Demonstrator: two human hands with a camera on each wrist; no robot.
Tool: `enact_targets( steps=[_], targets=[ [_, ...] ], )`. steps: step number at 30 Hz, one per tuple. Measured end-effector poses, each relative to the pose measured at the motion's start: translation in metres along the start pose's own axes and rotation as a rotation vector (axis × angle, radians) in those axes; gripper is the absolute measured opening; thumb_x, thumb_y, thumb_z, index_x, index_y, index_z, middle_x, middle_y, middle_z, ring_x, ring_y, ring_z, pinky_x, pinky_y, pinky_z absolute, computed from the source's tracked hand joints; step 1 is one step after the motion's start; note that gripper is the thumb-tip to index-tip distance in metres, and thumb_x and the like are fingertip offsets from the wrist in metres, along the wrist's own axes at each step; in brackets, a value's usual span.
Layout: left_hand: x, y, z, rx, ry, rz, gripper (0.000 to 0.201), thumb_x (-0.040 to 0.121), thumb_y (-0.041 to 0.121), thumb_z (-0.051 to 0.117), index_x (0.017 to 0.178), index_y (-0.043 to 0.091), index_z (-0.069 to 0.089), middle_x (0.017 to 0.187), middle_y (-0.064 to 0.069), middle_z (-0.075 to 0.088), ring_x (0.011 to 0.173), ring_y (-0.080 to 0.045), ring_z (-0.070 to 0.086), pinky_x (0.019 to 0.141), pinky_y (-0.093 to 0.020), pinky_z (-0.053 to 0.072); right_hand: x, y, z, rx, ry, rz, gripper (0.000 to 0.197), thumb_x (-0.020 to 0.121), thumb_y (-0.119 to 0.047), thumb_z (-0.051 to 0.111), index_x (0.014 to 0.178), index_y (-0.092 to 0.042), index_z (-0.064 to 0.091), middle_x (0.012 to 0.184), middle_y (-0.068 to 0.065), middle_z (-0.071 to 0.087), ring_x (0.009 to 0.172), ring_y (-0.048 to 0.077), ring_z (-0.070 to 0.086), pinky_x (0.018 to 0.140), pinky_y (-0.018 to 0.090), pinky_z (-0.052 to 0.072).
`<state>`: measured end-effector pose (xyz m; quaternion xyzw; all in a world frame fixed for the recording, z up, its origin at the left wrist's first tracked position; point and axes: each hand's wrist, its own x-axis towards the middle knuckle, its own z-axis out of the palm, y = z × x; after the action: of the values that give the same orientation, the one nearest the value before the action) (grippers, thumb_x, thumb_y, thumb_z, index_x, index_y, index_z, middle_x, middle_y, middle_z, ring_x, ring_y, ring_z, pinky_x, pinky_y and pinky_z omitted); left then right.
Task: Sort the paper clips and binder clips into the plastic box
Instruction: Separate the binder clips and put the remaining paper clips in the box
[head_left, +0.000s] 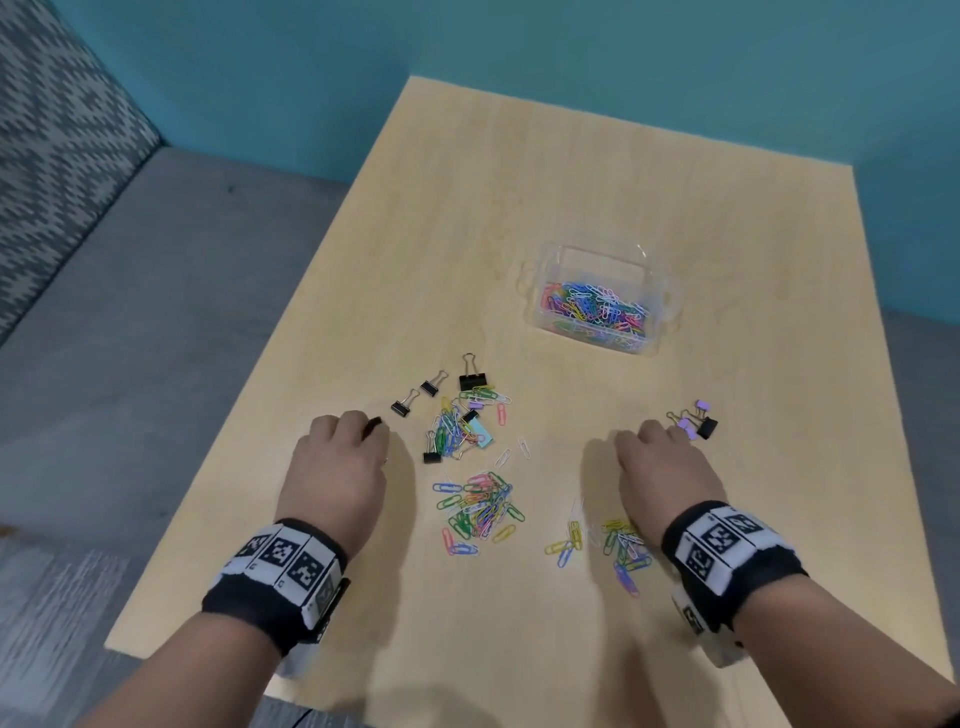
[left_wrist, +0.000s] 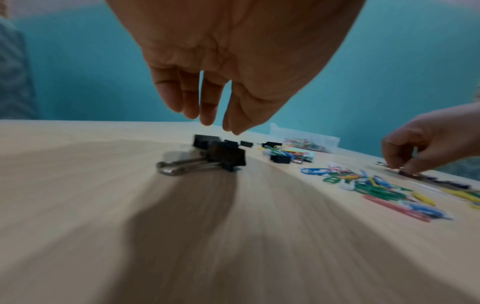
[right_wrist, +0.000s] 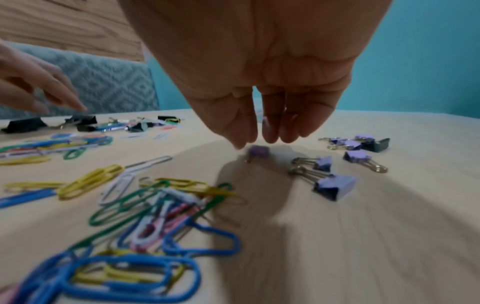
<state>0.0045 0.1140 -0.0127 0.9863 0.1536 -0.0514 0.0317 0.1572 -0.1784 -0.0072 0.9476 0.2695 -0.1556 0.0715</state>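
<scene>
The clear plastic box (head_left: 597, 262) stands at the right middle of the table and holds several coloured paper clips (head_left: 597, 309). My left hand (left_wrist: 221, 123) hovers with straight fingers just above a black binder clip (left_wrist: 226, 156) lying on the table, holding nothing. My right hand (right_wrist: 253, 139) points its fingers down at a small purple binder clip (right_wrist: 257, 151) right under the tips, beside a cluster of purple binder clips (head_left: 693, 423). Loose paper clips lie in a middle heap (head_left: 480, 512) and by my right wrist (head_left: 621, 551).
A mixed heap of paper clips and binder clips (head_left: 457, 426) lies between my hands, with three black binder clips (head_left: 431, 387) just beyond it. The wooden table (head_left: 519, 182) ends against a teal wall; a grey patterned sofa (head_left: 62, 156) is at the left.
</scene>
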Motion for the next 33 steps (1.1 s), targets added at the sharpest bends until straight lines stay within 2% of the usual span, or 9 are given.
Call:
enact_targets(
  steps=[4, 10, 13, 15, 18, 23, 26, 29, 33],
  targets=[
    [0.004, 0.023, 0.009, -0.028, 0.01, 0.137, 0.034, 0.068, 0.003, 0.056, 0.098, 0.016, 0.068, 0.083, -0.006, 0.058, 0.074, -0.03, 0.045, 0.061, -0.038, 0.043, -0.02, -0.011, 0.002, 0.032, 0.126, -0.097, 0.025, 0.062, -0.005, 0.071, 0.082, -0.012, 0.058, 0.074, 0.008, 0.052, 0.067, 0.031, 0.048, 0.051, 0.035, 0.033],
    [0.001, 0.036, 0.012, -0.015, -0.035, 0.161, 0.025, 0.065, 0.001, 0.062, 0.084, 0.017, 0.065, 0.075, -0.004, 0.055, 0.067, -0.027, 0.042, 0.059, -0.035, 0.035, -0.045, -0.035, 0.008, 0.145, 0.141, -0.165, 0.021, 0.065, -0.007, 0.067, 0.076, -0.018, 0.053, 0.076, 0.002, 0.052, 0.067, 0.026, 0.046, 0.052, 0.037, 0.044],
    [-0.009, 0.03, 0.015, -0.048, -0.028, 0.179, 0.028, 0.063, 0.002, 0.069, 0.086, 0.017, 0.068, 0.077, -0.003, 0.058, 0.066, -0.028, 0.046, 0.058, -0.035, 0.039, -0.047, -0.038, 0.011, 0.153, 0.115, -0.181, 0.015, 0.068, -0.01, 0.066, 0.076, -0.018, 0.056, 0.077, 0.001, 0.053, 0.068, 0.024, 0.046, 0.053, 0.035, 0.044],
    [-0.01, 0.028, 0.017, -0.068, -0.03, 0.175, 0.019, 0.066, 0.006, 0.074, 0.081, 0.016, 0.067, 0.077, -0.004, 0.058, 0.064, -0.028, 0.047, 0.056, -0.035, 0.043, -0.046, -0.038, 0.012, 0.158, 0.115, -0.194, 0.013, 0.07, -0.011, 0.065, 0.077, -0.018, 0.056, 0.078, 0.001, 0.053, 0.068, 0.024, 0.045, 0.053, 0.035, 0.044],
    [-0.005, 0.032, 0.016, -0.096, -0.051, 0.129, 0.016, 0.07, 0.013, 0.076, 0.068, 0.013, 0.06, 0.072, -0.006, 0.056, 0.061, -0.029, 0.048, 0.054, -0.036, 0.046, -0.043, -0.041, 0.013, 0.164, 0.113, -0.205, 0.013, 0.07, -0.011, 0.064, 0.077, -0.018, 0.054, 0.078, 0.001, 0.053, 0.068, 0.025, 0.045, 0.053, 0.037, 0.044],
    [0.003, 0.044, 0.005, -0.153, -0.099, 0.056, 0.021, 0.069, 0.018, 0.075, 0.068, 0.013, 0.055, 0.068, -0.006, 0.052, 0.059, -0.03, 0.049, 0.052, -0.034, 0.044, -0.039, -0.047, 0.009, 0.154, 0.114, -0.237, 0.017, 0.067, -0.011, 0.067, 0.076, -0.018, 0.053, 0.076, 0.001, 0.053, 0.066, 0.025, 0.046, 0.051, 0.036, 0.044],
    [0.007, 0.05, 0.007, -0.173, -0.13, 0.024, 0.025, 0.064, 0.008, 0.074, 0.064, 0.012, 0.05, 0.065, -0.007, 0.049, 0.054, -0.029, 0.047, 0.047, -0.03, 0.032, -0.037, -0.053, 0.005, 0.164, 0.11, -0.255, 0.022, 0.065, -0.012, 0.069, 0.081, -0.017, 0.055, 0.076, 0.003, 0.054, 0.066, 0.027, 0.047, 0.049, 0.037, 0.044],
    [0.014, 0.055, 0.005, -0.263, -0.131, -0.067, 0.028, 0.064, 0.001, 0.063, 0.067, 0.013, 0.039, 0.068, -0.004, 0.04, 0.057, -0.027, 0.04, 0.049, -0.029, 0.023, -0.027, -0.064, -0.002, 0.167, 0.102, -0.271, 0.025, 0.066, -0.012, 0.07, 0.087, -0.016, 0.058, 0.077, 0.005, 0.055, 0.068, 0.029, 0.049, 0.05, 0.039, 0.044],
    [0.011, 0.042, 0.001, -0.504, -0.085, -0.232, 0.012, 0.07, 0.006, 0.058, 0.072, 0.01, 0.046, 0.077, -0.003, 0.046, 0.063, -0.027, 0.048, 0.055, -0.035, 0.04, 0.004, -0.082, -0.02, 0.153, 0.091, -0.34, 0.034, 0.069, -0.007, 0.064, 0.101, -0.016, 0.057, 0.088, 0.008, 0.057, 0.079, 0.031, 0.05, 0.062, 0.039, 0.042]
  ],
)
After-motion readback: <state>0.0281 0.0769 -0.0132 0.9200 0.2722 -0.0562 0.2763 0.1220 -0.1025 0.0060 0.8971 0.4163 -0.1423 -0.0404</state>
